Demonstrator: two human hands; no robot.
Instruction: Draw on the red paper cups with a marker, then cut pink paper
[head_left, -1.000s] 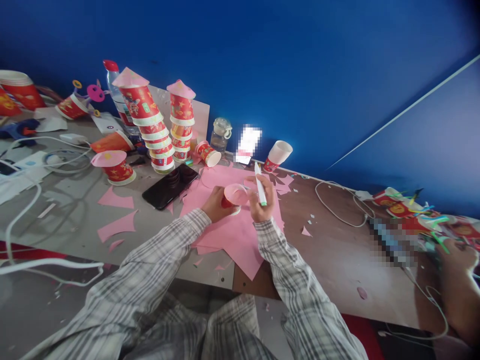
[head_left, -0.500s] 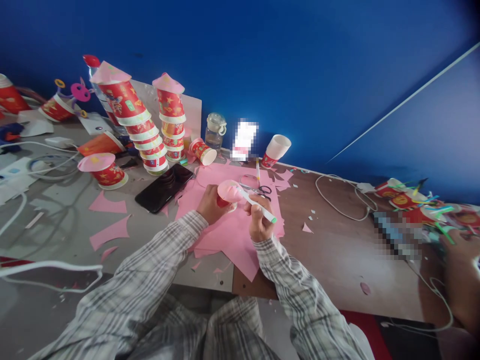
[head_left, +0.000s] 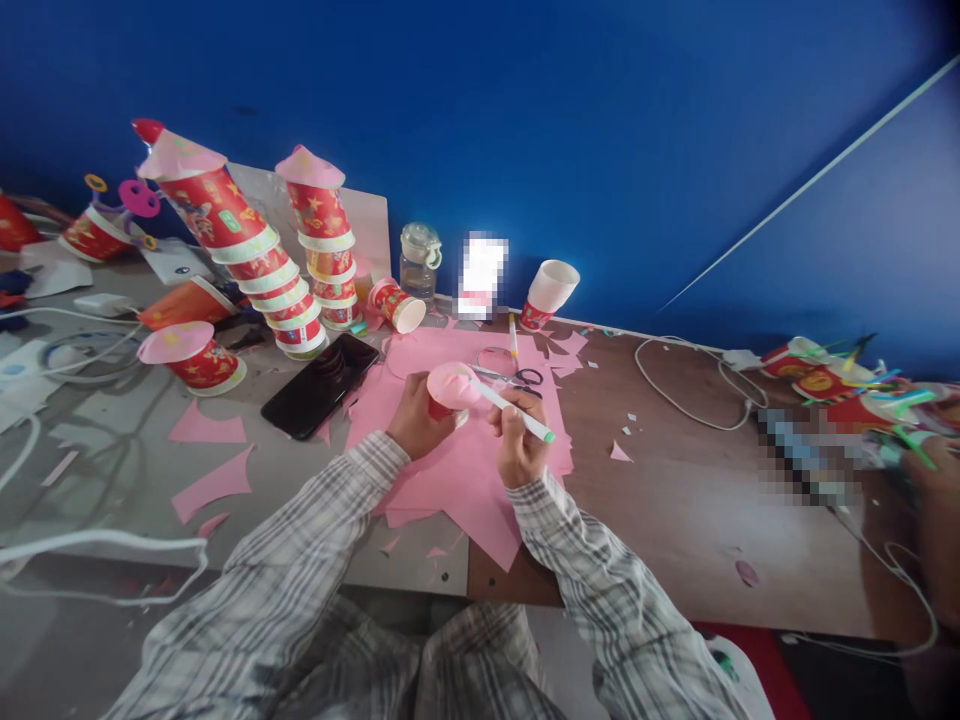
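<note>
My left hand [head_left: 420,418] is wrapped round a red paper cup [head_left: 439,408] topped with a pink paper cone [head_left: 453,385]. In my right hand [head_left: 522,440] is a white marker [head_left: 523,416] with a green end; its other end meets the right side of the pink cone. Both hands are over pink paper sheets [head_left: 480,540] spread on the table. Just beyond the marker lie scissors [head_left: 529,378] with dark handles and a yellow-and-white pen [head_left: 514,338].
Left stand two cup towers [head_left: 259,270] [head_left: 322,235] with pink cone tops, a black phone [head_left: 319,388] and a pink-topped cup [head_left: 199,360]. Behind are a glass jar [head_left: 418,262] and stacked cups [head_left: 550,293]. Far right, another person's hand [head_left: 937,480] is near cups, straws and a cable.
The view has shifted slightly, so the things on the left sit further left. My hands keep their hold on the cup and the marker. The other person's hand has moved right.
</note>
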